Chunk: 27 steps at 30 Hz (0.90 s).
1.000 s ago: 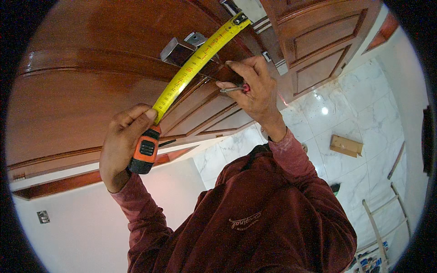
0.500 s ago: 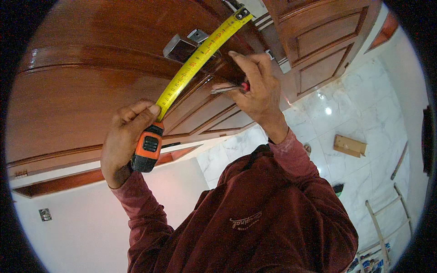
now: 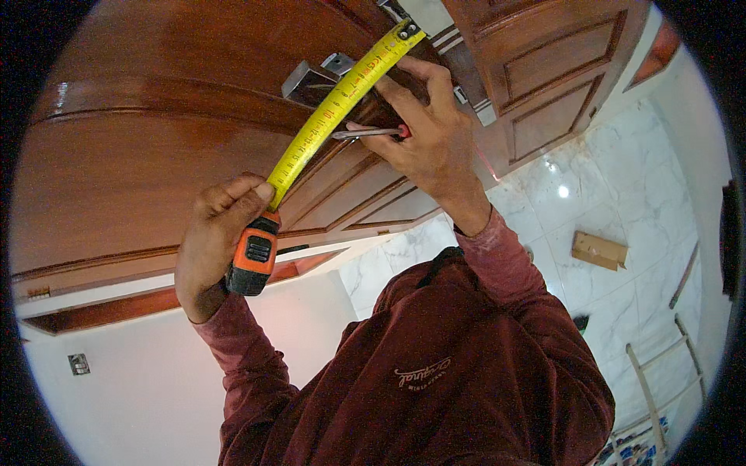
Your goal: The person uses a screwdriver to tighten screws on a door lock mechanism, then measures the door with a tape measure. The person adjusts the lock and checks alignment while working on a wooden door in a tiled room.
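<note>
My left hand is wrapped round an orange and black tape measure, its thumb pressing on the base of the pulled-out blade. The yellow blade slants up to the right across the brown wooden door, its hooked end close to the door's edge. My right hand holds a screwdriver with a red handle and a metal shaft pointing left. Its index finger reaches up beside the blade; whether it touches is hard to tell. Behind the blade a metal lock piece sticks out from the door.
A second panelled wooden door stands at the upper right. On the white marbled floor lie a cardboard box and, farther down, a ladder. A wall socket is set in the white wall at the lower left.
My right hand has moved up and left, bringing the screwdriver and index finger closer to the tape blade. My left hand and the tape measure stay nearly in place.
</note>
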{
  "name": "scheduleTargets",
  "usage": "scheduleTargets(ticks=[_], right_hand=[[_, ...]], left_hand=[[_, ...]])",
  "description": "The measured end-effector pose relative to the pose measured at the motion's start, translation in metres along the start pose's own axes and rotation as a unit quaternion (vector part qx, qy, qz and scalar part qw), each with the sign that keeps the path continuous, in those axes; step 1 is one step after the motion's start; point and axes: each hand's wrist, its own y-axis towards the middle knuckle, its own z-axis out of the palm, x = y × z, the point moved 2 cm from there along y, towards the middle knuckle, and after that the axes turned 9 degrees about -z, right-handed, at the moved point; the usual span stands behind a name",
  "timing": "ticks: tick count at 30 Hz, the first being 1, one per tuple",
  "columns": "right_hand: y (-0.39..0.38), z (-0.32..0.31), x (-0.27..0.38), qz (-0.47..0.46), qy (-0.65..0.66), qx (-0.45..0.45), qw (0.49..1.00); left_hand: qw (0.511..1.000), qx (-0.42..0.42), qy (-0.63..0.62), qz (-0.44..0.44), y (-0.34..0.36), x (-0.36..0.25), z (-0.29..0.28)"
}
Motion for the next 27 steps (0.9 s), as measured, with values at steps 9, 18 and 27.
scheduleTargets(ticks=[9, 18, 27], right_hand=[[-0.006, 0.003, -0.004, 0.004, 0.021, 0.012, 1.0], [-0.003, 0.001, 0.001, -0.002, 0.017, -0.009, 1.0], [-0.005, 0.004, -0.004, -0.02, 0.001, -0.011, 1.0]], left_hand=[[0.999, 0.027, -0.01, -0.019, -0.001, -0.005, 0.0], [1.0, 0.022, -0.007, -0.017, 0.0, 0.0, 0.001], [1.0, 0.004, -0.023, 0.005, 0.001, 0.003, 0.0]])
